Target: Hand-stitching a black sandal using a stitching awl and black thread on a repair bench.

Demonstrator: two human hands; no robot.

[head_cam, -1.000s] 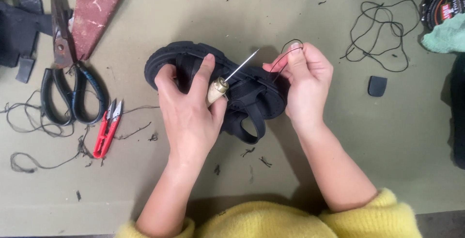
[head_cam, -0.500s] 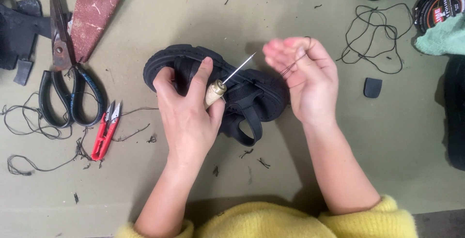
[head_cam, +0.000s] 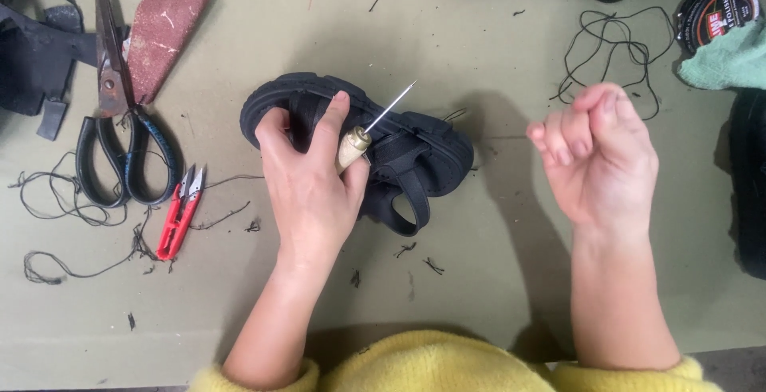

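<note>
a: what was the grip like?

b: the left hand [head_cam: 311, 181] pressed flat on the black sandal [head_cam: 415, 153], its fingers spread over the straps, and it clamped a wooden-handled awl [head_cam: 355, 146] between thumb and forefinger. the right hand [head_cam: 594, 157] was raised clear of the sandal, well to its right, curled in a loose fist; i couldn't tell whether it pinched any thread.

a: and the layout, biggest first?

b: the olive-green table [head_cam: 447, 280] carried everything. the sandal lay on it near the middle, toe end up-left, heel strap looping toward the person. at the far left sat black strap pieces [head_cam: 32, 65], then large black-handled shears [head_cam: 116, 137] with a reddish sheet of sandpaper [head_cam: 163, 37] just beside the blades. at the upper right lay a green cloth [head_cam: 726, 61] beside a round black tin [head_cam: 714, 9].

a: smaller things?

b: a tangle of black thread [head_cam: 614, 49] lay above the right hand. red thread snips [head_cam: 179, 212] lay just right of the shears' handles, with loose thread [head_cam: 64, 200] trailing around them. the awl's needle pointed up and right, over the sandal.
</note>
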